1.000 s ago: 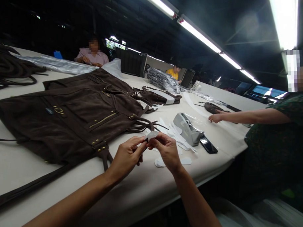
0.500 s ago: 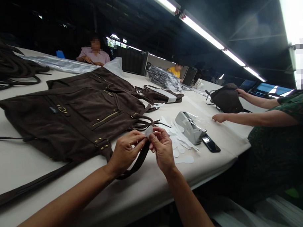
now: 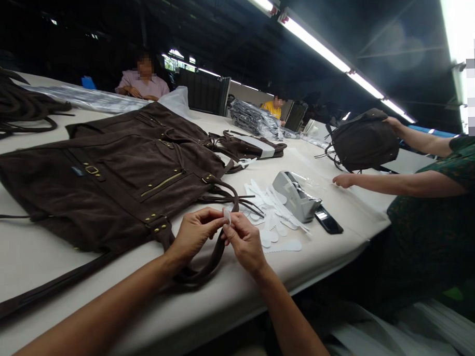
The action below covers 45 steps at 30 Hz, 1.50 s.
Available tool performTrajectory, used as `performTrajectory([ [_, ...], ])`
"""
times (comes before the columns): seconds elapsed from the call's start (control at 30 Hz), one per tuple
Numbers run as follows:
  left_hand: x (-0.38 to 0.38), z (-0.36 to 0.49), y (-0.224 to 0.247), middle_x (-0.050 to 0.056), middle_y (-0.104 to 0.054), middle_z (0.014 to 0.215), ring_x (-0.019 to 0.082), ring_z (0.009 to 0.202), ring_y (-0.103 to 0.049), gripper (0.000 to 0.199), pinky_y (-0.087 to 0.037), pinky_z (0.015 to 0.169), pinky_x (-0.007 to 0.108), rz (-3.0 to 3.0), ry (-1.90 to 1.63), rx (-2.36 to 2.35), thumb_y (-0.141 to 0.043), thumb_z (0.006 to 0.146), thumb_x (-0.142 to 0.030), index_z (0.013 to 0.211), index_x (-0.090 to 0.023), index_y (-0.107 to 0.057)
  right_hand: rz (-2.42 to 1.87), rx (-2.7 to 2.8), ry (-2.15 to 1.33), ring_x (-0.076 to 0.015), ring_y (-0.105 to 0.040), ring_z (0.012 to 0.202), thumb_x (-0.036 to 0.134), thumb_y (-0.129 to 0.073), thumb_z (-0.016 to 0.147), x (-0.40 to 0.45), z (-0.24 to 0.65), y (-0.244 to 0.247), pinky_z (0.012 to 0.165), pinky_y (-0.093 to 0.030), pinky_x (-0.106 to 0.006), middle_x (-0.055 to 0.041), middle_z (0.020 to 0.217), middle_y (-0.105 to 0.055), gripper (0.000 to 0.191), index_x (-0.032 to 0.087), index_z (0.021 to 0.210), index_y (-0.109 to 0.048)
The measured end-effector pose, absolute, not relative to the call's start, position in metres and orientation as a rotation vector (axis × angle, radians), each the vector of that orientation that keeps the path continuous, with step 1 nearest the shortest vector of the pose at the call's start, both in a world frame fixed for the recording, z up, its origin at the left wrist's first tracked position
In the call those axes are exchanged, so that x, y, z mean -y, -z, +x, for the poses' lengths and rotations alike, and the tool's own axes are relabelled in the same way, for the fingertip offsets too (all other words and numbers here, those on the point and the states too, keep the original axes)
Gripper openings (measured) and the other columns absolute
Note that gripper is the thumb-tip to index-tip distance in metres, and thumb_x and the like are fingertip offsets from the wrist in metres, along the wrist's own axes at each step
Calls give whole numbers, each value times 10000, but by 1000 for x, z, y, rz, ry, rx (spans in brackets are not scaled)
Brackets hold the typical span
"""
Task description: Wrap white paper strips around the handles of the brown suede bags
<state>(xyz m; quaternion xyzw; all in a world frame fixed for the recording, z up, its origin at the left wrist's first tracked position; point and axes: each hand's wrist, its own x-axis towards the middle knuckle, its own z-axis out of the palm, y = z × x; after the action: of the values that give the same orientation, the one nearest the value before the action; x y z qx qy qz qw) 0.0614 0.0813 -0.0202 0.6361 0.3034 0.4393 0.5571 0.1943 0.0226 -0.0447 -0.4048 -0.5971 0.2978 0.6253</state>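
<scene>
A dark brown bag (image 3: 120,174) with brass zips and buckles lies flat in front of me, its handle (image 3: 215,259) looping toward the table's near edge. At this handle, my left hand (image 3: 195,234) pinches a small white strip (image 3: 227,216) between thumb and fingertips. Gripping the same strip from the other side is my right hand (image 3: 244,242), its fingers curled close against the handle. The fingers cover most of the strip, so I cannot tell how far it goes around the handle. Loose white strips (image 3: 281,246) with rounded ends and notched edges are spread just right of my hands.
A grey tape dispenser (image 3: 295,197) and a phone (image 3: 328,219) stand beyond the strips. At right, a co-worker's hands (image 3: 343,181) are by another dark bag (image 3: 364,140). More brown bags lie behind mine; plastic-wrapped goods (image 3: 254,120) and two seated people are farther back.
Both my hands have shifted slightly left and down with the strip, which now shows less between my fingers. The co-worker's bag has been lifted and tilted up.
</scene>
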Motion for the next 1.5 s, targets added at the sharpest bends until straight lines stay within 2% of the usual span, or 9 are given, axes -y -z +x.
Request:
performTrajectory([
  [0.1, -80, 65, 25, 13, -620, 670, 112, 601, -497, 285, -403, 554, 218, 1516, -1079, -799, -779, 672, -403, 706, -140, -673, -991, 1284, -755, -94, -574, 588, 362, -555, 932, -20, 193, 46, 541, -522, -221, -37, 865, -605, 287, 208, 1134, -689],
  [0.23, -74, 68, 24, 29, -639, 794, 160, 775, -581, 265, -449, 656, 234, 1617, -1177, -772, -744, 717, -400, 686, -165, -627, -968, 1027, -871, -109, -548, 517, 427, -565, 919, -21, 195, 47, 536, -513, -235, -1, 614, -582, 333, 139, 1010, -704],
  [0.37, -68, 69, 19, 5, -625, 723, 154, 703, -597, 282, -472, 703, 275, 1551, -959, -542, -645, 811, -436, 735, -183, -544, -957, 961, -857, -77, -513, 508, 408, -615, 888, -23, 200, 49, 506, -470, -202, 1, 693, -599, 291, 150, 995, -697],
  [0.53, -72, 68, 22, -31, -549, 627, 103, 590, -468, 327, -379, 594, 227, 1509, -886, -555, -637, 814, -451, 709, -177, -492, -1002, 1046, -742, -46, -479, 473, 342, -595, 913, -20, 201, 47, 476, -428, -186, 25, 684, -545, 211, 165, 866, -700],
  [0.77, -73, 68, 29, -25, -544, 637, 121, 625, -514, 330, -399, 626, 242, 1384, -853, -591, -630, 823, -457, 726, -172, -496, -1007, 1121, -592, -54, -537, 522, 306, -591, 908, -18, 196, 47, 451, -497, -190, -4, 876, -536, 257, 253, 1135, -699],
  [1.07, -71, 68, 31, -11, -567, 658, 132, 627, -558, 316, -436, 640, 262, 1353, -824, -536, -614, 851, -442, 749, -172, -484, -1125, 1096, -575, -90, -542, 448, 325, -603, 893, -15, 198, 52, 462, -535, -217, 37, 587, -586, 382, 218, 1259, -636],
  [1.23, -72, 67, 33, -14, -564, 651, 132, 621, -557, 312, -441, 634, 263, 1355, -835, -550, -624, 845, -438, 750, -171, -495, -1125, 1072, -606, -99, -545, 444, 352, -613, 882, -15, 197, 53, 482, -549, -234, 41, 551, -591, 382, 193, 1228, -658],
  [1.4, -71, 68, 33, -10, -570, 655, 137, 626, -562, 318, -443, 655, 275, 1326, -835, -552, -624, 840, -451, 752, -168, -511, -1086, 1152, -496, -88, -571, 512, 302, -584, 893, -14, 196, 56, 485, -546, -219, 11, 739, -620, 301, 252, 1170, -690],
  [1.5, -70, 68, 31, -29, -541, 632, 114, 604, -517, 327, -416, 628, 248, 1333, -864, -596, -651, 816, -455, 739, -165, -520, -1154, 1185, -414, -99, -570, 496, 266, -560, 903, -12, 195, 57, 538, -555, -233, 24, 647, -619, 322, 244, 1203, -675],
])
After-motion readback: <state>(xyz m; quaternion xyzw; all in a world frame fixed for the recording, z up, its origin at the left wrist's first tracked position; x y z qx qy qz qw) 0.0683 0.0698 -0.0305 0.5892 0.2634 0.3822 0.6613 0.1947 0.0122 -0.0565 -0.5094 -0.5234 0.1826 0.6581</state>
